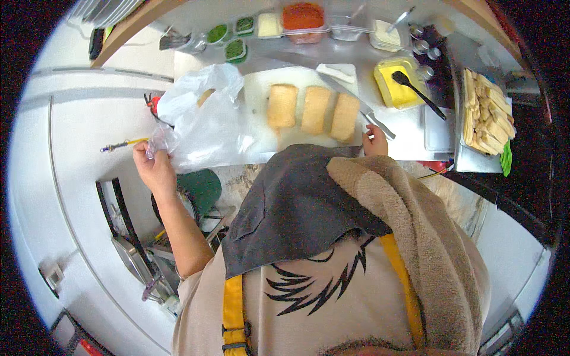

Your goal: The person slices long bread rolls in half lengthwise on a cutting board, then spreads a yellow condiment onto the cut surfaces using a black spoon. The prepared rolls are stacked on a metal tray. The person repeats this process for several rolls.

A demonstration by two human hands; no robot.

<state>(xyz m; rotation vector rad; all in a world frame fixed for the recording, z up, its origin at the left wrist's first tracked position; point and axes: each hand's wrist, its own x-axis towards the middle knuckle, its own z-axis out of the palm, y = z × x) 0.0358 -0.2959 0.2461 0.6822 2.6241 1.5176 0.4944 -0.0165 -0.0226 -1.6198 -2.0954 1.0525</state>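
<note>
My left hand [152, 165] grips the gathered edge of a thin translucent plastic bag [196, 129], which spreads over the left part of the worktop. A brownish piece shows through the bag's upper part. Three slices of browned bread [282, 106] lie side by side on a white cutting board [257, 93]. Near the board's right edge, my right hand [374, 140] rests with its fingers curled; whether it holds anything cannot be told. Just above it lies a knife with a grey handle [382, 126], its blade slanting up and left behind the slices.
A tub of yellow spread [396, 83] with a black spoon [418, 94] stands at the right. Beyond it, a tray [478, 164] holds stacked bread slices [487, 113]. Along the back stand green-filled containers [217, 33], a tub of orange-red food [303, 17] and a white-filled tub [386, 35].
</note>
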